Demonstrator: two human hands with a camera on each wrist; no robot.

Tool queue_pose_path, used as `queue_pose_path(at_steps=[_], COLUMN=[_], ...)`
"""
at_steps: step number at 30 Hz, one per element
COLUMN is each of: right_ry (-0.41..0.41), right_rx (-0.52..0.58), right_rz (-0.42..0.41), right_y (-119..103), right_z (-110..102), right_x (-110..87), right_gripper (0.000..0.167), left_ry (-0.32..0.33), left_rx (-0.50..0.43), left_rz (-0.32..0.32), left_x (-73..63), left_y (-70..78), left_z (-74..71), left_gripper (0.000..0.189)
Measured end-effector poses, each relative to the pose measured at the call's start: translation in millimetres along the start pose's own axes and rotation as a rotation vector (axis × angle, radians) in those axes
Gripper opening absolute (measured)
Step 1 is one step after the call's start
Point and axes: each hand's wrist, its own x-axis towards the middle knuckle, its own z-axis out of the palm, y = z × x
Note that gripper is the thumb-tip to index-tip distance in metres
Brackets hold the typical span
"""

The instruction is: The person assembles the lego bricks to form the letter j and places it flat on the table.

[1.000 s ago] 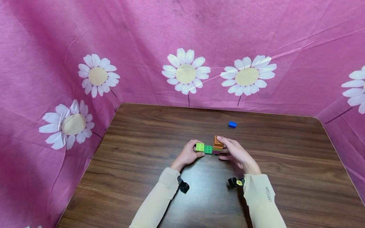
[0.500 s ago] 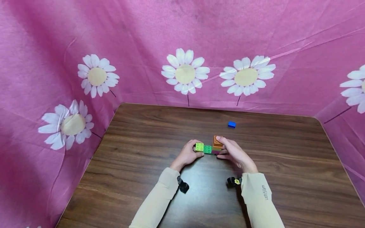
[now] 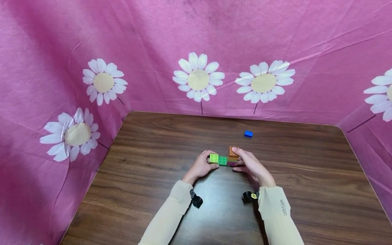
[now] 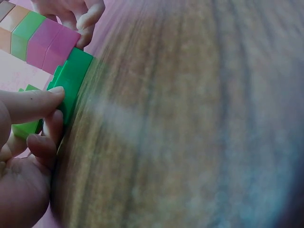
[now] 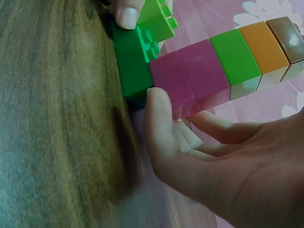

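Toy building bricks form one joined piece on the table. A dark green brick [image 3: 222, 160] lies at the bottom, with a light green brick [image 3: 214, 158] on its left end. At its right end rises a stack: two purple bricks [image 5: 190, 78], then a green brick [image 5: 236, 61], an orange brick [image 5: 264, 47] and a brown brick [image 3: 233, 151] on top. My left hand [image 3: 202, 165] pinches the left end, thumb against the dark green brick. My right hand [image 3: 255, 166] holds the stack, one digit on the brown brick and others low beside the purple bricks.
A loose blue brick [image 3: 248, 134] lies farther back on the wooden table [image 3: 159, 143]. Behind the table and to its sides hangs a pink cloth [image 3: 147, 68] with printed white flowers. A black wrist camera [image 3: 197, 201] is strapped to each wrist.
The right forearm has shifted slightly left while that hand keeps its hold. The left hand and the joined bricks stay practically where they were.
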Motion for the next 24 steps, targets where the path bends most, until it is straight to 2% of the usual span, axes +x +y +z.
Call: queue_pose_path(at_steps=[10,17,24], right_ry=[0.011,0.008,0.007], right_rx=[-0.015,-0.029,-0.035], right_rz=[0.020,0.000,0.018], right_y=[-1.2,-1.4,-2.8], right_z=[0.7,-0.4,1.1], right_x=[1.3,-0.3,0.1], right_gripper=[0.065,0.063,0.066], left_ry=[-0.001,-0.006,-0.007], left_rx=[-0.004,-0.001,-0.005], left_rz=[-0.008,-0.008,-0.013], left_x=[-0.4,-0.6,-1.1], left_y=[-0.3,0.0,0.8], left_z=[-0.2,-0.3,-1.2], left_gripper=[0.040,0.039,0.040])
